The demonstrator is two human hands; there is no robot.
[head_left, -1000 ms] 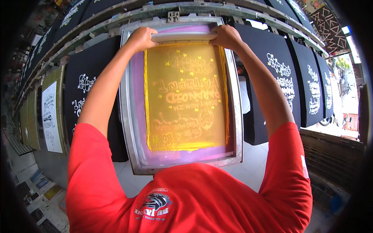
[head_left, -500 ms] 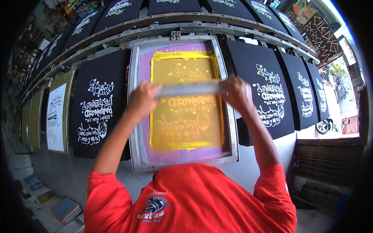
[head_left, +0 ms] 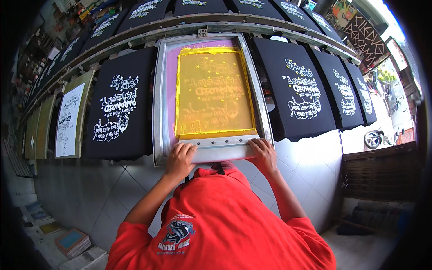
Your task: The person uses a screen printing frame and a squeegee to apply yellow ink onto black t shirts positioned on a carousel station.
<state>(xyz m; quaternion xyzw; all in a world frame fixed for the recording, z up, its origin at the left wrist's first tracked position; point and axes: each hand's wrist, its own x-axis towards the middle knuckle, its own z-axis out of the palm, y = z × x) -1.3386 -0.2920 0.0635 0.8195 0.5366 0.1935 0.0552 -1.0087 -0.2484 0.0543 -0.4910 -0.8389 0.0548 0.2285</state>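
Note:
A printing screen (head_left: 216,96) in a metal frame (head_left: 160,90) lies flat in front of me, with yellow ink bordering its tan mesh and lettering and small stars showing in it. Across the near end of the mesh rests a wide metal squeegee (head_left: 220,145) with a row of screws. My left hand (head_left: 181,157) is closed over its left end and my right hand (head_left: 263,153) over its right end. Yellow ink lines the squeegee's far edge. The palms and thumbs are partly hidden.
Black printed shirts lie on boards to the left (head_left: 123,103) and right (head_left: 299,90) of the screen. A metal rail (head_left: 279,33) runs behind it, with more black shirts beyond. A white printed sheet (head_left: 69,120) lies at far left. Tiled floor (head_left: 130,184) shows below.
Both hands have drawn the squeegee toward me, from the middle of the screen to its near end. The mesh behind it shows fewer thick yellow streaks. My view has shifted slightly.

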